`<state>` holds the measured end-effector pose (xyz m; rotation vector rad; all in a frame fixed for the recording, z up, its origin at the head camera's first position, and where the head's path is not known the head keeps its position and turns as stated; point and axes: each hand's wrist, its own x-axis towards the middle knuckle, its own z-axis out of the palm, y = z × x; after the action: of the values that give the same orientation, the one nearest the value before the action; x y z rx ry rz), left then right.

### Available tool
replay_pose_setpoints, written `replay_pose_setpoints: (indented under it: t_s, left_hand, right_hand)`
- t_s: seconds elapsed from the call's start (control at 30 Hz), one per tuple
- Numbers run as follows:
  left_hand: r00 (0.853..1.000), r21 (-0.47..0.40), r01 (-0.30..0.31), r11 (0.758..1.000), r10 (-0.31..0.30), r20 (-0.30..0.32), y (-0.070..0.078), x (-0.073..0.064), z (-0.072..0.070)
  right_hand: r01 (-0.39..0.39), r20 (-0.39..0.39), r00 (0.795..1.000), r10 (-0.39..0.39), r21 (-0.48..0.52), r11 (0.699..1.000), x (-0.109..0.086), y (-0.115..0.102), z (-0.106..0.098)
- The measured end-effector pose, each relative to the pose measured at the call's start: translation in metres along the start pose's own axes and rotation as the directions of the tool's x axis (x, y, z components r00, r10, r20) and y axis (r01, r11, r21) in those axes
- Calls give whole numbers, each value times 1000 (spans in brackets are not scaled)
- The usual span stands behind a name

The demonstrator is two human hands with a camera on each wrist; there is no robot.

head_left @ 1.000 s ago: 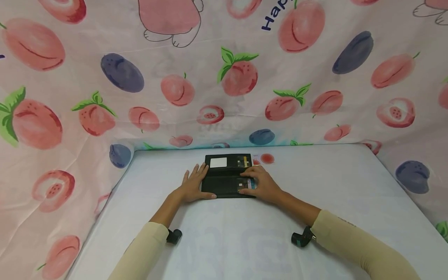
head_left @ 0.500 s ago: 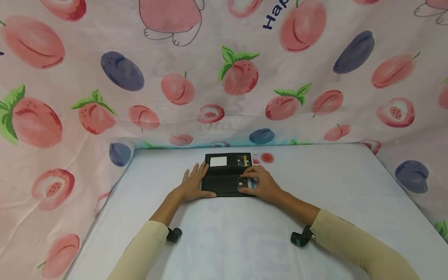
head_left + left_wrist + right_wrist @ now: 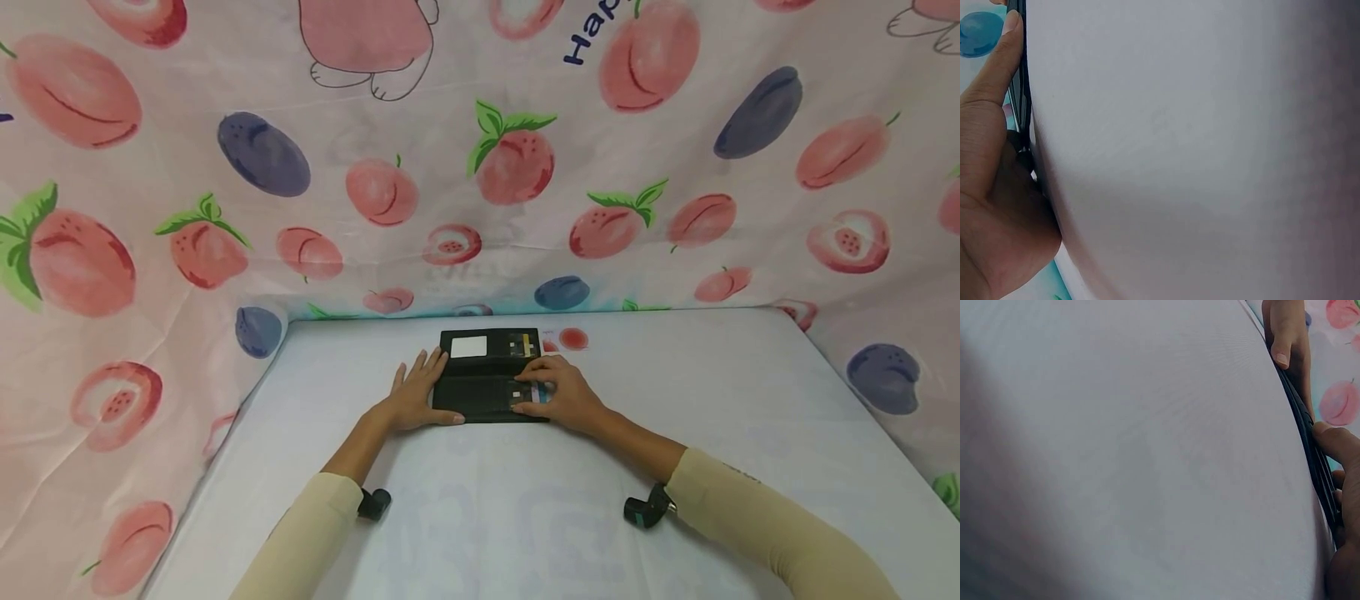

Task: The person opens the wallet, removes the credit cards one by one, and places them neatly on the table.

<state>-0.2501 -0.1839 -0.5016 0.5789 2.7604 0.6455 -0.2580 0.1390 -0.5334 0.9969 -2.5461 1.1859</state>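
Lying open and flat on a white surface [image 3: 480, 517], just below the middle of the head view: a black wallet [image 3: 476, 396]. Steadied at its left edge by a left hand [image 3: 412, 403], fingers fanned wide, tips touching the upper left of the wallet, thumb laid along the lower left. Gripped at the lower right, between the bent thumb and fingers of a right hand [image 3: 566, 397], a lower card [image 3: 538, 393] with a pale blue end, set over the wallet's near half and partly hidden by the hand. Visible in the far half, a white rectangle [image 3: 468, 347] at upper left and an upper card [image 3: 526, 345] with a yellow stripe at upper right. Just beside the wallet's top right corner, a red peach print [image 3: 573, 337]. Shown in the wrist views nearly edge-on, as a thin dark strip: the same wallet, at upper left in one, along the right side in the other. Reaching in from the lower corners of the head view, a left sleeve [image 3: 300, 537] and a right sleeve [image 3: 772, 517], both beige, with small black cameras [image 3: 647, 511] at the cuffs. Hung behind, a pink cloth [image 3: 420, 133] patterned with peaches.
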Motion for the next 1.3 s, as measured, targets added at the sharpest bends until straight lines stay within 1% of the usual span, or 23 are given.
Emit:
replay_pose_setpoints:
  t_s: [0.2, 0.4, 0.63, 0.8, 1.0, 1.3]
  left_hand:
    - [1000, 2, -3, 1000, 3, 6, -1, 0, 1]
    - [1000, -2, -11, 1000, 11, -1, 0, 0, 1]
    - [1000, 8, -4, 1000, 4, 7, 1, -1, 0]
    - [1000, 6, 3, 1000, -3, -2, 3, -1, -2]
    - [1000, 10, 2, 1000, -2, 0, 4, -1, -2]
    - [1000, 6, 2, 1000, -2, -3, 4, -2, -2]
  right_hand:
    - [-13, -6, 1000, 13, 4, 1000, -1, 0, 0]
    - [-33, -11, 999, 33, 34, 999, -2, -2, -1]
    - [-49, -14, 999, 49, 31, 998, -2, -2, -1]
    - [-50, -18, 999, 51, 47, 998, -1, -3, -3]
    - [-69, 0, 998, 70, 39, 997, -1, -3, -6]
    - [-81, 17, 997, 80, 61, 995, -1, -2, -8]
